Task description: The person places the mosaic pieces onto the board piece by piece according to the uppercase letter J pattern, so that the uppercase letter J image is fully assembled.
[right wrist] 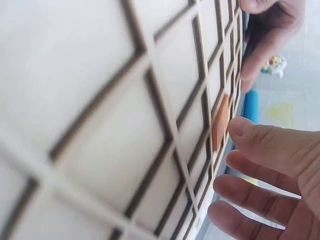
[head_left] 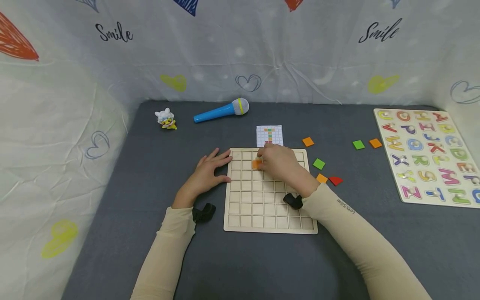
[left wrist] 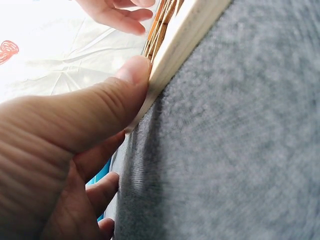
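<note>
A wooden grid board [head_left: 245,208] lies on the table in the head view, with one orange tile [head_left: 256,165] in an upper square. My left hand [head_left: 204,177] rests at the board's left edge, fingers spread; its thumb [left wrist: 132,72] touches the rim in the left wrist view. Over the upper part of the board is my right hand [head_left: 281,164]. Its thumb [right wrist: 245,131] is close to the orange tile [right wrist: 220,125] in the right wrist view, fingers loosely bent and nothing visible between them. A small pattern card [head_left: 277,134] lies just beyond the board, its lower edge partly hidden.
Loose green [head_left: 319,163], orange [head_left: 308,141] and red tiles [head_left: 335,181] lie right of the board. A blue toy microphone [head_left: 215,113] and a small figurine [head_left: 166,118] stand behind. At the far right lies an alphabet puzzle board [head_left: 431,162].
</note>
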Motion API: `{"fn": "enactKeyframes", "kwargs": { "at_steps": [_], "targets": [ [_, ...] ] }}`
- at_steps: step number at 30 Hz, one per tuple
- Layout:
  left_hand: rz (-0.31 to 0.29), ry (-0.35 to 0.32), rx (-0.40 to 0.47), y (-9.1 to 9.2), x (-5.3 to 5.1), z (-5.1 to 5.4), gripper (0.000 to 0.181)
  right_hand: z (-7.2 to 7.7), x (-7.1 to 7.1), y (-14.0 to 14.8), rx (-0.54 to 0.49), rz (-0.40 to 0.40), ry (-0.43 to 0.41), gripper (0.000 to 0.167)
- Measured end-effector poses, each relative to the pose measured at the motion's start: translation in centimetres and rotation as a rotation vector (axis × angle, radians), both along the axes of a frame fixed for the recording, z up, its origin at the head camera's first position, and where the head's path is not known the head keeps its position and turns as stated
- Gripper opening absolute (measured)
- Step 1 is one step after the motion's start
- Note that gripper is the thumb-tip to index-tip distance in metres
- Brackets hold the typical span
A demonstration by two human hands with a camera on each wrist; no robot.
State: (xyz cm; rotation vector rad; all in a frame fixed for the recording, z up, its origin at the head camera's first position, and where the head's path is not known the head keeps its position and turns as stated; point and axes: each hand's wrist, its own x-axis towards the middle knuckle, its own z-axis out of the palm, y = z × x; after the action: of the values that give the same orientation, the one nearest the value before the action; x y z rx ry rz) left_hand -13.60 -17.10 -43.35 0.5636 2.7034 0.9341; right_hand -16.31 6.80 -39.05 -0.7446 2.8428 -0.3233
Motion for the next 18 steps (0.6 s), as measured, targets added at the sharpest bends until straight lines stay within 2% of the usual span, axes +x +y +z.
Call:
{"fn": "enactKeyframes", "kwargs": {
  "at_steps": [9,18],
  "targets": [
    [-0.006,0.012,0.004,-0.1,-0.1,0.2,0.070,1.1,-1.1,2.5,-0.015,-0.081,0.003,0.032],
    [0.000,0.001,0.010,-0.2,0.0,-0.1,0.070,1.5,-2.4,6.0,-0.017,-0.189,-0.015,0.032]
  ]
}}
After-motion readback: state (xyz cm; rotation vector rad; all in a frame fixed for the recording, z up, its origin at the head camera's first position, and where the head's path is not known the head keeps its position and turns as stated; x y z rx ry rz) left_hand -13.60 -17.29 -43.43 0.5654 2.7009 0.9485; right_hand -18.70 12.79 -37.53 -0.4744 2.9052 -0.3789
